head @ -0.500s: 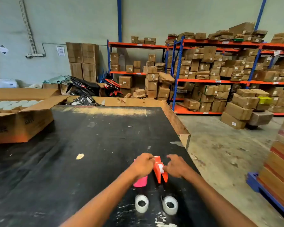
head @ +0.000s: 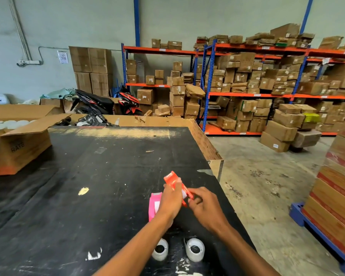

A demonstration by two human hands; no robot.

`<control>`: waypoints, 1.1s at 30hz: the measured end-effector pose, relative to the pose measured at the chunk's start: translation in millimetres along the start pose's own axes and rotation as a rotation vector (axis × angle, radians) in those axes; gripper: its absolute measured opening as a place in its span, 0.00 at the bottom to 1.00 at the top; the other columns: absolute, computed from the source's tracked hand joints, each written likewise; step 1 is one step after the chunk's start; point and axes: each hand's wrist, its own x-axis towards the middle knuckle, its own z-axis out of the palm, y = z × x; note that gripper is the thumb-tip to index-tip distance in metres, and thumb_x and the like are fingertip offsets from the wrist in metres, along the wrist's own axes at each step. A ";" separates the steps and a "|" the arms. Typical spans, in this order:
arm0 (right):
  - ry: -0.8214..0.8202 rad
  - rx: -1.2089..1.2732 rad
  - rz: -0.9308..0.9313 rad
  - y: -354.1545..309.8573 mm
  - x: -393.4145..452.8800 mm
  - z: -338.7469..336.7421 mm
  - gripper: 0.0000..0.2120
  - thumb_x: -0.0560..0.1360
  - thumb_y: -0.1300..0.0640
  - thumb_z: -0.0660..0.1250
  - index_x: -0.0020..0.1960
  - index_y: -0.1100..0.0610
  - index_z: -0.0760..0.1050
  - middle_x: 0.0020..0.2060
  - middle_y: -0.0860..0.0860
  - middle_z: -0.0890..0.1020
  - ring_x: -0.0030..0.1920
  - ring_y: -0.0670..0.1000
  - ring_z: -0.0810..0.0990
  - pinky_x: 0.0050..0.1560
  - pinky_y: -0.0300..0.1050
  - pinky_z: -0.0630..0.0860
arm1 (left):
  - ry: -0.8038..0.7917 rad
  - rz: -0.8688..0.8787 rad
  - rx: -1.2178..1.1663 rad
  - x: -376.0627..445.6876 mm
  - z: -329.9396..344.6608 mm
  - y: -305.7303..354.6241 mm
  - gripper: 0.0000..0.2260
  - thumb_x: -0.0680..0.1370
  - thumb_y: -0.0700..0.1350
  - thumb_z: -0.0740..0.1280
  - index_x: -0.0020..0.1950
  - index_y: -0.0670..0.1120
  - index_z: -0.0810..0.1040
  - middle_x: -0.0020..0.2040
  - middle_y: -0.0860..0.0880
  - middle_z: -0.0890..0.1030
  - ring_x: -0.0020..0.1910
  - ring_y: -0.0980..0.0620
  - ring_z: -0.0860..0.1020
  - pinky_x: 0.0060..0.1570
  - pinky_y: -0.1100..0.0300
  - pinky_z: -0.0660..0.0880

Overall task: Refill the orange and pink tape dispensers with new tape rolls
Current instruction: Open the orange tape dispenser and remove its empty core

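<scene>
My left hand point(head: 170, 202) grips the orange tape dispenser point(head: 172, 180), lifted and tilted above the black table point(head: 100, 176). The fingers of my right hand point(head: 204, 206) pinch at the dispenser's lower end, where a small white core shows. The pink tape dispenser point(head: 154, 205) lies on the table just left of my left wrist, partly hidden by it. Two clear tape rolls lie near the table's front edge: one roll point(head: 160, 250) under my left forearm and another roll point(head: 195, 249) between my arms.
An open cardboard box point(head: 18, 150) with white rolls inside sits at the table's left. The table's right edge point(head: 215, 168) drops to a concrete floor. Stacked cartons on a blue pallet point(head: 335, 196) stand at the right. Shelves of boxes fill the back.
The orange dispenser has been raised off the table and tipped, its top now pointing away and to the left. My right hand's fingers have moved onto its lower end. The pink dispenser is more exposed.
</scene>
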 end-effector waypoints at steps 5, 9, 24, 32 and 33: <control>-0.064 0.270 0.019 -20.7 7.2 -14.2 0.10 0.76 0.57 0.66 0.56 0.52 0.82 0.35 0.37 0.82 0.39 0.36 0.80 0.46 0.32 0.74 | -0.022 0.087 -0.016 -3.8 -15.1 10.5 0.13 0.80 0.52 0.58 0.60 0.50 0.76 0.53 0.45 0.83 0.53 0.44 0.82 0.51 0.44 0.81; -0.113 0.328 0.027 -24.9 11.7 -9.9 0.18 0.75 0.51 0.68 0.63 0.56 0.76 0.27 0.41 0.80 0.31 0.39 0.78 0.40 0.36 0.76 | -0.042 0.162 0.068 -8.4 -22.0 11.2 0.14 0.81 0.54 0.56 0.62 0.53 0.75 0.51 0.48 0.83 0.46 0.50 0.81 0.41 0.54 0.79; -0.065 -0.183 0.320 16.2 20.5 -5.8 0.15 0.72 0.44 0.67 0.42 0.56 0.82 0.36 0.54 0.84 0.40 0.54 0.82 0.36 0.45 0.71 | 0.069 0.013 0.059 -13.1 -66.4 36.1 0.10 0.80 0.44 0.53 0.48 0.45 0.73 0.41 0.45 0.77 0.38 0.46 0.76 0.31 0.60 0.73; -0.160 -0.510 0.407 26.3 23.2 10.5 0.22 0.74 0.41 0.64 0.56 0.58 0.77 0.55 0.56 0.81 0.54 0.59 0.80 0.46 0.48 0.72 | -0.077 -0.074 -0.097 -35.3 -68.5 31.0 0.11 0.80 0.47 0.55 0.45 0.46 0.75 0.36 0.46 0.77 0.30 0.50 0.79 0.41 0.56 0.76; -0.135 -0.527 0.370 23.8 23.6 6.4 0.21 0.73 0.40 0.64 0.53 0.57 0.78 0.52 0.56 0.81 0.52 0.57 0.80 0.44 0.47 0.72 | -0.086 -0.084 -0.104 -37.0 -68.6 28.3 0.11 0.80 0.46 0.55 0.45 0.46 0.75 0.37 0.45 0.77 0.29 0.51 0.79 0.42 0.55 0.76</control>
